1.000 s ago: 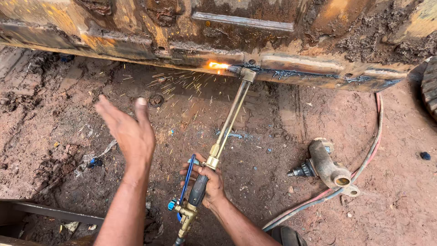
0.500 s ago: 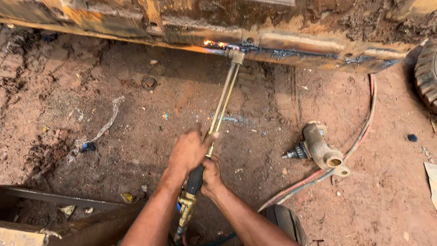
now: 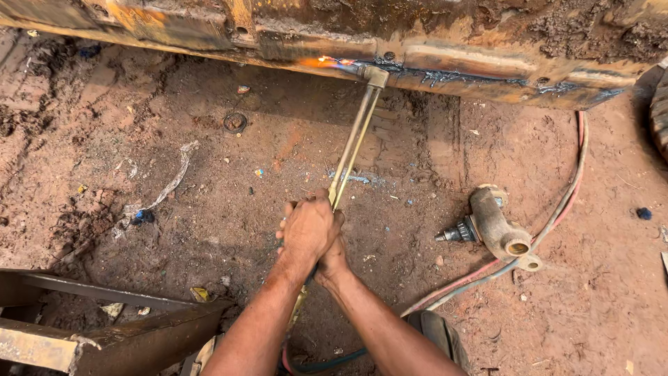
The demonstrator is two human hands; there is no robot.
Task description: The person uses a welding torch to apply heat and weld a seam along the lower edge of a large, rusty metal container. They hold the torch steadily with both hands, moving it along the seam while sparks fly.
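Both my hands grip the handle of a long brass cutting torch [image 3: 353, 139]. My left hand [image 3: 306, 226] wraps over the top, with my right hand [image 3: 335, 257] under it, mostly hidden. The torch tubes run up and away to the head [image 3: 374, 75], which touches the lower edge of a rusty, mud-caked steel beam [image 3: 452, 59]. An orange glowing spot [image 3: 321, 61] burns on the beam just left of the head. A dark cut line runs right along the beam from the head.
Red and grey hoses [image 3: 557, 209] curve across the dirt on the right. A brass valve fitting [image 3: 495, 226] lies beside them. A metal ring [image 3: 235, 122] and a rag strip [image 3: 170, 177] lie on the left. Rusty steel bars [image 3: 104, 327] sit at bottom left. A shoe [image 3: 435, 331] shows below.
My left hand, raised open above the ground a second ago, has come down onto the torch handle over my right hand. The glowing spot has moved left along the beam.
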